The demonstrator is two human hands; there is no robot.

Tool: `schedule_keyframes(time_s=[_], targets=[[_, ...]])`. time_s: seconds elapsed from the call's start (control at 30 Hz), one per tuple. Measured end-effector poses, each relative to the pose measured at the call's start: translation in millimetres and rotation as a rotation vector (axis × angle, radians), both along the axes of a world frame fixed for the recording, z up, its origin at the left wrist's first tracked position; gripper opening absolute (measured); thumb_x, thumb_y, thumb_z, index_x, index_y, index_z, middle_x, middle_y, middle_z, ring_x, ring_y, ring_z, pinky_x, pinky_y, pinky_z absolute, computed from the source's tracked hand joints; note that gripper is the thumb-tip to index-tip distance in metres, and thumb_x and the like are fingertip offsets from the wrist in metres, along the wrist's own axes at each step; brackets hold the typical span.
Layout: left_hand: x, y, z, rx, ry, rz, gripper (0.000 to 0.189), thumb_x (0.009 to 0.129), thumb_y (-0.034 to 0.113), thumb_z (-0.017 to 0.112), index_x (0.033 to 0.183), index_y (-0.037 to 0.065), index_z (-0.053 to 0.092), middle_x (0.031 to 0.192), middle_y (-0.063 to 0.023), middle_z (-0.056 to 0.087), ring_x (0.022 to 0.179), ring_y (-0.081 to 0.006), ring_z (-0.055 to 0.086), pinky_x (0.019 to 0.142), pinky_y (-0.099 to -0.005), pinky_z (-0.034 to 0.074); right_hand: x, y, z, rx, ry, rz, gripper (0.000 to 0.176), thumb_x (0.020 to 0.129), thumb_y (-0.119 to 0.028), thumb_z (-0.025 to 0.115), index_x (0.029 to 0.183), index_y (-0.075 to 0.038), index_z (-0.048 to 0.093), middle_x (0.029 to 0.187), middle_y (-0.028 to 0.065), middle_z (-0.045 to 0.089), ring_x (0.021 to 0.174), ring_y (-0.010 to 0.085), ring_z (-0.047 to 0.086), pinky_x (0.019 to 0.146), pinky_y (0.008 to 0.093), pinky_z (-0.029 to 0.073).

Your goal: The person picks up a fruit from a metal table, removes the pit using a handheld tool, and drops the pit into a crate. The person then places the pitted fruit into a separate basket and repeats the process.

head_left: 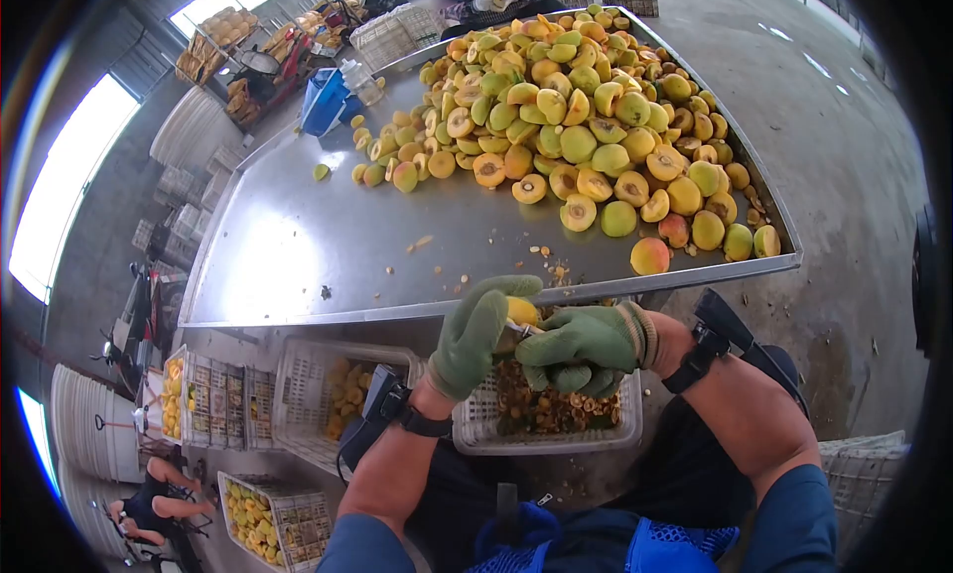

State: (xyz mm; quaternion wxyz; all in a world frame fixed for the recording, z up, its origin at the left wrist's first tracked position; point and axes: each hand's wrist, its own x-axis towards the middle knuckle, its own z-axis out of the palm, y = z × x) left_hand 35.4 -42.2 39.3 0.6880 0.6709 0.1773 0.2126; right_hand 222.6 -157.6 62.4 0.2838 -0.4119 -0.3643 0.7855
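My left hand, in a green work glove, is closed around a yellow peach piece just off the table's near edge. My right hand, gloved the same way, is closed on a small metal tool whose shiny end touches the fruit. Most of that tool is hidden by the fingers. Beneath both hands stands a white plastic crate with brown pits and scraps in it. A large heap of peaches, many halved, lies on the metal table ahead.
A blue container and a clear plastic bottle stand at the table's far left. Crates of cut fruit sit on the floor to my left. Other people are at the far end and lower left.
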Motion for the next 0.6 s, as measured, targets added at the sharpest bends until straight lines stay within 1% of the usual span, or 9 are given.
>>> schedule_keyframes(time_s=[0.1, 0.2, 0.3, 0.4, 0.5, 0.53, 0.6], targets=[[1.6, -4.0, -11.3, 0.237, -0.081, 0.079, 0.049, 0.11, 0.038, 0.042, 0.134, -0.002, 0.058, 0.113, -0.0087, 0.069, 0.098, -0.0132, 0.064, 0.086, -0.0289, 0.053, -2.5, -0.1, -24.1, -0.123, 0.435, 0.06, 0.04, 0.103, -0.043, 0.055, 0.091, -0.007, 0.065, 0.055, -0.0048, 0.048, 0.035, 0.0048, 0.039, 0.03, 0.0209, 0.028], [0.7, -8.7, -11.4, 0.138, -0.094, 0.109, 0.054, 0.11, 0.041, 0.039, 0.135, -0.003, 0.057, 0.112, -0.0098, 0.07, 0.095, -0.0132, 0.065, 0.085, -0.0285, 0.053, -5.7, 0.1, -34.8, -0.16, 0.571, 0.052, 0.041, 0.106, -0.042, 0.051, 0.093, -0.005, 0.065, 0.054, -0.0037, 0.049, 0.034, 0.0044, 0.04, 0.028, 0.0207, 0.028], [-1.7, -8.1, -13.6, 0.044, -0.086, 0.091, 0.058, 0.111, 0.044, 0.036, 0.136, -0.004, 0.056, 0.109, -0.0106, 0.07, 0.093, -0.0132, 0.065, 0.084, -0.0287, 0.053, -11.5, 4.0, -44.9, -0.2, 0.982, 0.237, 0.041, 0.106, -0.04, 0.05, 0.094, -0.004, 0.067, 0.055, -0.0022, 0.05, 0.035, 0.0056, 0.043, 0.03, 0.0194, 0.032], [0.8, -8.2, -11.0, -0.221, -0.104, 0.127, 0.076, 0.105, 0.063, 0.036, 0.139, -0.003, 0.051, 0.097, -0.0108, 0.07, 0.083, -0.0161, 0.066, 0.074, -0.0295, 0.055, -8.8, -7.5, -38.4, -0.037, 0.615, 0.129, 0.043, 0.103, -0.043, 0.053, 0.096, -0.003, 0.069, 0.056, -0.0009, 0.053, 0.039, 0.0074, 0.047, 0.034, 0.0213, 0.037], [-10.7, 1.4, -3.9, -0.015, 0.017, 0.205, 0.074, 0.105, 0.062, 0.036, 0.138, -0.001, 0.053, 0.097, -0.01, 0.07, 0.081, -0.014, 0.065, 0.072, -0.0283, 0.054, -1.2, -0.7, -11.3, -0.045, -0.078, 0.296, 0.046, 0.099, -0.045, 0.056, 0.098, -0.002, 0.071, 0.06, -0.0006, 0.055, 0.046, 0.0081, 0.052, 0.04, 0.0244, 0.041], [-17.2, 7.1, -3.2, 0.018, 0.036, 0.226, 0.07, 0.106, 0.06, 0.038, 0.136, -0.001, 0.056, 0.098, -0.0095, 0.07, 0.081, -0.014, 0.066, 0.071, -0.0284, 0.055, -6.2, -0.9, -11.7, 0.069, -0.487, 0.325, 0.05, 0.095, -0.05, 0.056, 0.107, -0.004, 0.071, 0.076, 0.0078, 0.067, 0.065, 0.0199, 0.066, 0.057, 0.0368, 0.054], [-33.8, 15.4, -5.0, 0.071, 0.075, 0.257, 0.063, 0.107, 0.056, 0.041, 0.132, 0.0, 0.06, 0.099, -0.0085, 0.071, 0.081, -0.014, 0.067, 0.071, -0.0284, 0.056, -12.3, -8.1, -22.3, 0.334, -0.78, 0.329, 0.051, 0.095, -0.053, 0.057, 0.105, -0.006, 0.075, 0.079, 0.0122, 0.069, 0.079, 0.0271, 0.069, 0.071, 0.0408, 0.055]])
